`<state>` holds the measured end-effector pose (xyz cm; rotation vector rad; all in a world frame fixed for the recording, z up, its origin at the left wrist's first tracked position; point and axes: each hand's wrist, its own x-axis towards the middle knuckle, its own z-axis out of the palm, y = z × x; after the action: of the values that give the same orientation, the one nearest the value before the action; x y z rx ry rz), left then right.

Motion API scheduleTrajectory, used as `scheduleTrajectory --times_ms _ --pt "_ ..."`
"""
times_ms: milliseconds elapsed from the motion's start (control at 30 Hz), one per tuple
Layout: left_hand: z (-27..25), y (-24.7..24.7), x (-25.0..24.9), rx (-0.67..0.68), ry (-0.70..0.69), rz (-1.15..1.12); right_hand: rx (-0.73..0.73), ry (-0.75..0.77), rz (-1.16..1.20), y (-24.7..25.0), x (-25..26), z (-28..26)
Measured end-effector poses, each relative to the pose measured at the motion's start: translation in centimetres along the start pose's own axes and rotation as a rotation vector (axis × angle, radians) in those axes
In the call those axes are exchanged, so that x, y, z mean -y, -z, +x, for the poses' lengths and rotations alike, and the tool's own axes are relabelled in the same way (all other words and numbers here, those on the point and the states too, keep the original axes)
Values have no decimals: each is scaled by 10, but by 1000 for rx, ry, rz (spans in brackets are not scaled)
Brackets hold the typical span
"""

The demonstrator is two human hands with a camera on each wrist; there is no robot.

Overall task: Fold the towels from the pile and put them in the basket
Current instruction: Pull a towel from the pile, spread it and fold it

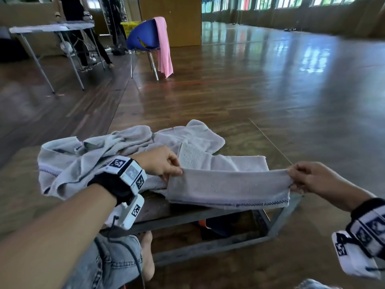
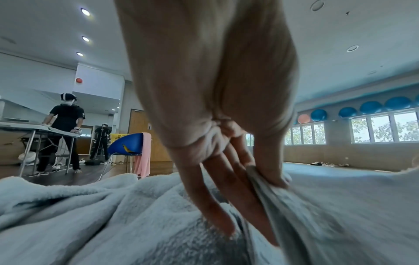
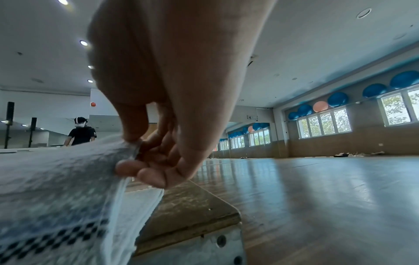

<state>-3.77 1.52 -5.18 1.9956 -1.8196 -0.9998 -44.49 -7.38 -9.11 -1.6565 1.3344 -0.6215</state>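
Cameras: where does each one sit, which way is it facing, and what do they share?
Head: worn on the head, looking forward and down at the low table; shows both forearms, left hand, right hand, a knee and a foot.
Left wrist: looks along the left hand at the towel pile; fingers pinch the towel.
Right wrist: looks along the right hand, its grip on the towel edge.
Shared: all see the towel; head and left wrist see the blue chair.

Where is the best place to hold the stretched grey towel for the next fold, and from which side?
Probably the two upper corners, one from each end, where the left hand and right hand already pinch the grey towel: the taut top edge lets the patterned border hang even.
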Motion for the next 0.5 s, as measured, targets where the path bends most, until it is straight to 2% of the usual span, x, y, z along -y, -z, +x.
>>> scheduleTrajectory --times_ms 133,200,267,333,500 --pt "30 0 4 -393 -83 -14 -193 34 10 -8 -3 41" --pt "45 1 5 -496 -75 -30 -277 35 -14 -14 -5 64" --pt "58 4 5 -494 -48 27 -301 28 -33 -19 -4 83" --pt "67 6 6 -435 -42 122 -301 11 -93 -24 -5 97" --pt "78 5 15 -388 -103 174 -295 -3 -324 -39 -9 114"
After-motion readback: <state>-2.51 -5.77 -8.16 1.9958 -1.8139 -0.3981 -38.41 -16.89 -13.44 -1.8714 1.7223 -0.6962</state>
